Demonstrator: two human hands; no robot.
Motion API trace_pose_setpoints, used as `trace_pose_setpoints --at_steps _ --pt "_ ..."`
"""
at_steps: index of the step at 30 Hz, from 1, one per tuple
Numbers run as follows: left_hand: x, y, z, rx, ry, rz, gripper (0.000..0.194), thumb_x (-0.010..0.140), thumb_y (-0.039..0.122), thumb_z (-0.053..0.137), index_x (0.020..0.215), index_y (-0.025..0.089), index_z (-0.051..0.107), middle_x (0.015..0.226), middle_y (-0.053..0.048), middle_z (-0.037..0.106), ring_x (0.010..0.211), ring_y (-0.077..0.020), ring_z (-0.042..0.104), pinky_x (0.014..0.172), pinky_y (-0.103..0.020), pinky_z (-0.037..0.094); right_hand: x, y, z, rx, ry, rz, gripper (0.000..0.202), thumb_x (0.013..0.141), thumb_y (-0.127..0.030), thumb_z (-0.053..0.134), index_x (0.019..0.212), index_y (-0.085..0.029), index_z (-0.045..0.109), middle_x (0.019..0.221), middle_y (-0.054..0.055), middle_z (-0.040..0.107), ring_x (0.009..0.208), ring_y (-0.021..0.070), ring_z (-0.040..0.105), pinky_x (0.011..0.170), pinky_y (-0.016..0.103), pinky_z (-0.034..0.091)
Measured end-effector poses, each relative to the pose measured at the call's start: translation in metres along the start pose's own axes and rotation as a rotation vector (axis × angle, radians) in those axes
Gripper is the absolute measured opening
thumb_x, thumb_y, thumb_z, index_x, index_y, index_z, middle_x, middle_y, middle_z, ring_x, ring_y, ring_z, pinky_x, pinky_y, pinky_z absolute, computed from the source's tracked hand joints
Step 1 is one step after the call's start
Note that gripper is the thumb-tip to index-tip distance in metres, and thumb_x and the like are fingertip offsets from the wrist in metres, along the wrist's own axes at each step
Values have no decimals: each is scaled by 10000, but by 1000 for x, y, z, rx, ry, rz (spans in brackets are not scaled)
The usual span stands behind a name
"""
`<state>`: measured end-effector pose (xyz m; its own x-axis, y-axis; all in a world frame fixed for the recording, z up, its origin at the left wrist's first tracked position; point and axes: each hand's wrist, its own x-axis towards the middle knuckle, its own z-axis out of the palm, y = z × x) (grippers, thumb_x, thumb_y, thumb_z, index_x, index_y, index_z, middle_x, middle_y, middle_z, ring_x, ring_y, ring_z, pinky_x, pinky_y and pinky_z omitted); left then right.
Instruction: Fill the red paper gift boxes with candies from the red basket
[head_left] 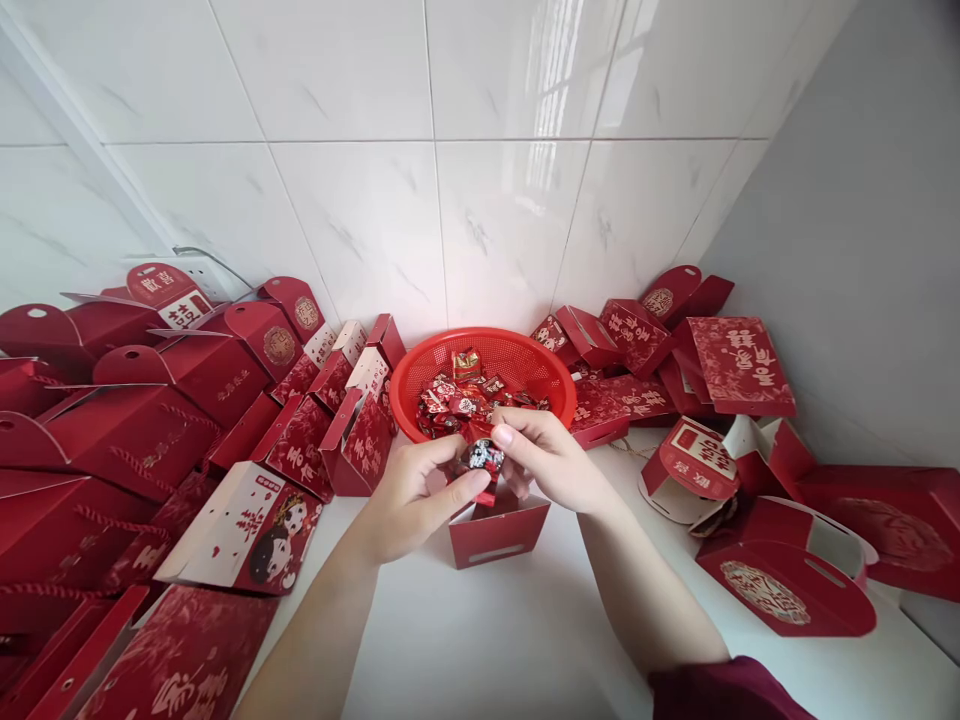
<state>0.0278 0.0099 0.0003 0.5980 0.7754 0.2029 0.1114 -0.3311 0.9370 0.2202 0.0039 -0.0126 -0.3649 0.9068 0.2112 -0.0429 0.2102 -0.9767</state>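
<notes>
Both of my hands meet over a small red box [499,535], whose top is open. My left hand [416,495] pinches a wrapped candy [486,457] with a black, silver and red wrapper between thumb and fingers. From the other side my right hand [544,455] has its thumb and fingertips closed at the same candy. Part of the candy and the box's opening are hidden behind my fingers. Just beyond stands a red plastic basket [559,385] holding several wrapped candies [465,390], mostly red, with one gold.
Many red gift boxes [135,440] with rope handles crowd the left side. More red boxes [742,365] are stacked at the right, and an opened one [787,570] lies nearer. Behind them rises a white tiled wall [360,220] with a socket [206,275] at left.
</notes>
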Motion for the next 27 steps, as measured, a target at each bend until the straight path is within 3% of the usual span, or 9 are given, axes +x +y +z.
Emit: trace_pose_setpoints --at_steps 8,12,18,23,27 --pt "-5 4 -2 -70 -216 -46 310 919 418 545 828 127 605 746 -8 508 720 -129 452 676 -233 383 -7 -7 3 90 -149 -69 380 967 -386 517 679 -141 562 598 -33 471 504 54 383 465 178 335" --pt "-5 4 -4 -49 -217 -34 294 926 407 537 830 133 577 737 7 451 699 -115 395 653 -224 345 -6 -7 6 73 -129 -125 387 975 -362 505 657 -145 541 592 -37 442 509 55 341 466 184 305" --pt "-5 4 -4 39 -176 6 286 925 407 531 835 140 582 761 -13 519 725 -143 464 673 -239 391 -7 -7 8 79 -97 -108 437 966 -425 499 616 -170 435 569 -47 362 498 62 282 437 202 251" --pt "-5 0 -5 79 -145 20 322 911 397 563 717 140 556 653 7 481 625 -111 419 576 -225 357 -6 -5 8 66 -79 -88 436 961 -445 503 624 -168 482 547 -44 418 451 59 328 417 207 270" --pt "-4 2 -3 19 -155 5 309 909 367 580 703 137 569 660 2 541 628 -109 476 578 -218 382 -7 -5 7 23 -87 -71 439 964 -459 494 634 -169 485 527 -47 420 452 64 353 435 210 281"
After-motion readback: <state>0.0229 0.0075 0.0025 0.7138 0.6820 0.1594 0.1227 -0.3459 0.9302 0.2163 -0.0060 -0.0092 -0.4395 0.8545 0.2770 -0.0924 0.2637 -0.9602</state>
